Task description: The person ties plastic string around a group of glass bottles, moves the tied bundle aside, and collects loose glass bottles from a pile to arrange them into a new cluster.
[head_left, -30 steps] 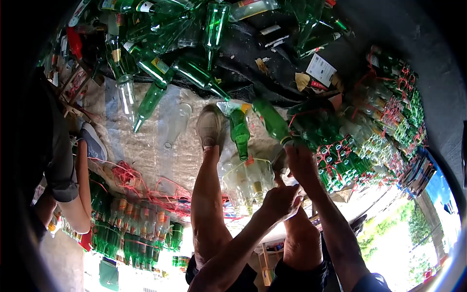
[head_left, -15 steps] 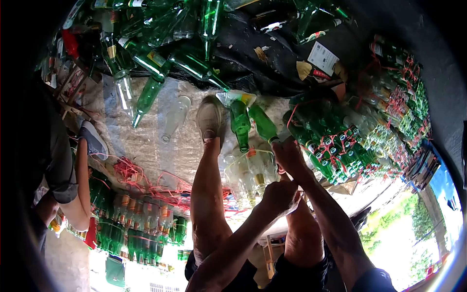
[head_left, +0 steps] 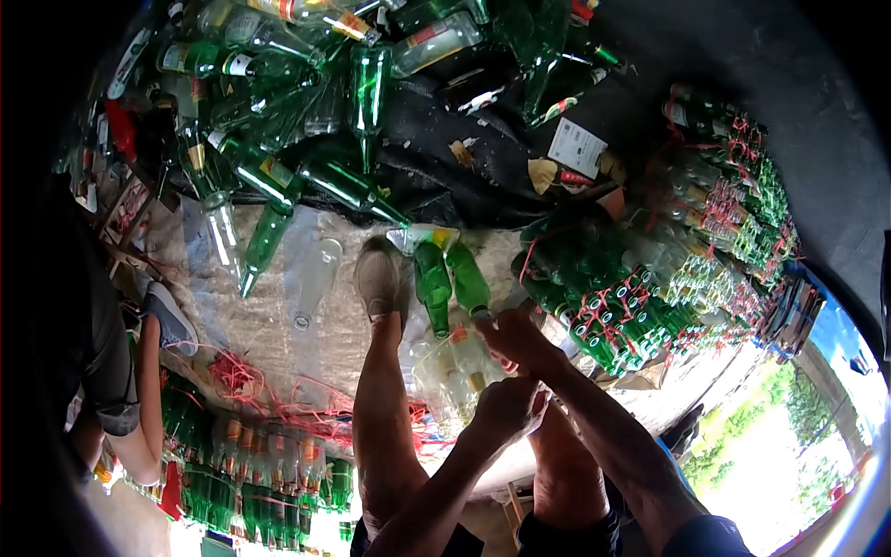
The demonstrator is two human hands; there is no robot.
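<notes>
1. Green glass bottle (head_left: 467, 278): in front of the right shin, neck pointing back toward the body; right hand (head_left: 518, 342) gripping it at the neck end.
2. Left hand (head_left: 506, 408): fingers curled in, close to the right forearm and knee; cannot tell whether anything is held.
3. Second green bottle (head_left: 432, 288): just left of the gripped one, neck pointing the same way.
4. Clear bottles (head_left: 450, 364): grouped beyond the left hand, near both green necks.
5. Shoe (head_left: 379, 277): on the pale sheet (head_left: 255, 320), left of item 3; single clear bottle (head_left: 318, 278) lies farther left.
6. Green bottle bundle (head_left: 608, 311): right of the hands, red ties among the necks.
7. Loose bottle pile (head_left: 278, 102): upper left, partly over black sheeting (head_left: 427, 139).
8. Co-worker's arm (head_left: 148, 408): far left, well apart.
</notes>
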